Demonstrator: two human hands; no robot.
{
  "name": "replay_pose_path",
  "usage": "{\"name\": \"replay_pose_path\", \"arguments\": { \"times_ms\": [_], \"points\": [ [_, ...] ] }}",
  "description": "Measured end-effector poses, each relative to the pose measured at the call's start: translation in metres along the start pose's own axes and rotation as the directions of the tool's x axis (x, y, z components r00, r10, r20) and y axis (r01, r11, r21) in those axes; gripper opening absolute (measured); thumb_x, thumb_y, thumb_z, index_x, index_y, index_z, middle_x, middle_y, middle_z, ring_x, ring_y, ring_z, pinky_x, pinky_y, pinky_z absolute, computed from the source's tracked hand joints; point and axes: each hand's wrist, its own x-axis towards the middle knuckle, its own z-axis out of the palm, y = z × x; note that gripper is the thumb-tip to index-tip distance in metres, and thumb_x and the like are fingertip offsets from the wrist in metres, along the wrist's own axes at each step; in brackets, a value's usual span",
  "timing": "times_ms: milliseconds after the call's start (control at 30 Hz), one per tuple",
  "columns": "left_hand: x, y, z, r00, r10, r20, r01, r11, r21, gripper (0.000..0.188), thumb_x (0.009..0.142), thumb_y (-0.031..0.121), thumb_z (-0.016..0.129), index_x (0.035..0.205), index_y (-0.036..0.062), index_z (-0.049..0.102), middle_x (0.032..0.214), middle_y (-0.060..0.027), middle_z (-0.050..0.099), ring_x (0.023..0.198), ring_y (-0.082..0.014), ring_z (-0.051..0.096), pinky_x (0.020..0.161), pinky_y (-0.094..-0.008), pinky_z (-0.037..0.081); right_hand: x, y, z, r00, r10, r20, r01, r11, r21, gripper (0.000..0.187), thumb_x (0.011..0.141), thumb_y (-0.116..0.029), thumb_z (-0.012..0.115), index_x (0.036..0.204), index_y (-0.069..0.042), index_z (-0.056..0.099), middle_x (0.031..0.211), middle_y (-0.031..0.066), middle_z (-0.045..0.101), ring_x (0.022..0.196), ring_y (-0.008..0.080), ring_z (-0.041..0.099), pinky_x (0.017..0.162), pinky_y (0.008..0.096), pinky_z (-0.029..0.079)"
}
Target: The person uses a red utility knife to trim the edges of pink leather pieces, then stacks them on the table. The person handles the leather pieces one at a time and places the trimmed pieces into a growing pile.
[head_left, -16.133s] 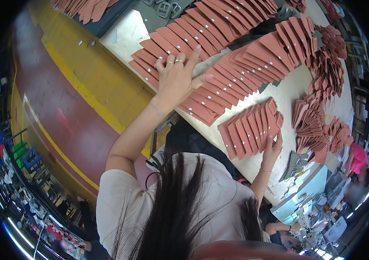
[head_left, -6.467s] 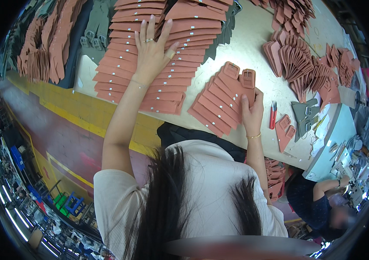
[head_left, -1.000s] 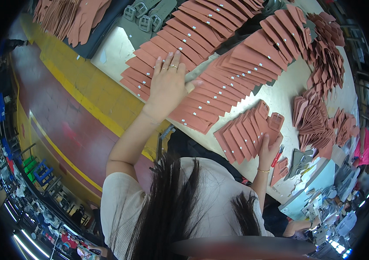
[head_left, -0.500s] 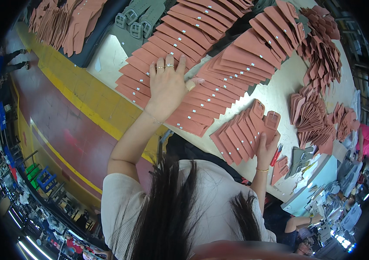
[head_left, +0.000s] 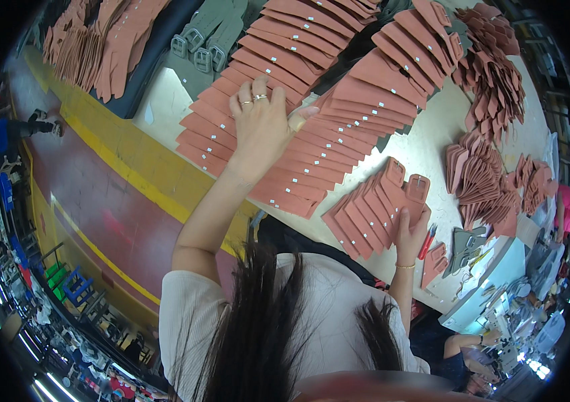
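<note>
My left hand (head_left: 262,131) rests over a long overlapping row of salmon-coloured, leather-like pieces (head_left: 285,186), each with a small white sticker. Its fingers are bent and somewhat apart, with the thumb stretched away to the right; nothing shows in its grasp. Toward the right, my right hand (head_left: 410,238) grips a salmon strap piece with a covered buckle (head_left: 418,189), thumb on top and the other fingers partly hidden. That piece lies at the right end of a smaller fanned set of stickered pieces (head_left: 363,218) on the pale table (head_left: 402,151).
Green buckled straps (head_left: 208,43) lie at the far left of the table. More salmon bundles (head_left: 476,167) stand along the right side. A red pen (head_left: 427,242) and a green piece (head_left: 464,249) are near my right hand. Another person's pink sleeve (head_left: 569,209) shows at right.
My left hand has barely shifted, its fingers a little more bent. My right hand still holds the buckled piece. The whole view has tilted slightly.
</note>
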Motion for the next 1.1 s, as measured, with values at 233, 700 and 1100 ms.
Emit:
{"name": "replay_pose_path", "arguments": {
  "times_ms": [233,700,1100],
  "points": [
    [0.036,0.035,0.020,0.971,0.228,-0.070,-0.237,0.955,-0.181,0.072,0.095,0.054,0.047,0.149,0.0088,0.031,0.152,-0.0285,0.021,0.141,-0.0495,0.018,0.113,-0.0608,0.015,0.002,-0.002,-0.001,1.000,0.022,0.013,-0.022,0.999,-0.032,0.033,0.095,-0.013,0.058,0.119,0.006,0.046,0.108,0.0147,0.058,0.097,0.0180,0.056,0.087,0.0309,0.046],
    [0.074,0.063,0.042,0.989,0.146,-0.030,-0.148,0.930,-0.336,0.079,0.095,0.063,0.038,0.154,0.0157,0.016,0.155,-0.0277,0.017,0.144,-0.0482,0.010,0.112,-0.0652,0.006,0.003,-0.002,0.000,0.999,0.036,0.009,-0.036,0.998,0.048,0.031,0.095,-0.012,0.058,0.119,0.005,0.046,0.107,0.0146,0.058,0.097,0.0181,0.057,0.087,0.0308,0.046],
    [0.073,0.061,0.046,0.988,0.148,-0.044,-0.155,0.944,-0.293,0.080,0.094,0.063,0.040,0.154,0.0131,0.020,0.155,-0.0259,0.020,0.144,-0.0464,0.013,0.112,-0.0643,0.009,0.004,0.001,0.002,0.999,0.041,-0.010,-0.041,0.997,0.062,0.033,0.094,-0.011,0.058,0.120,0.006,0.046,0.107,0.0146,0.058,0.097,0.0179,0.056,0.088,0.0309,0.046]
  ]
}}
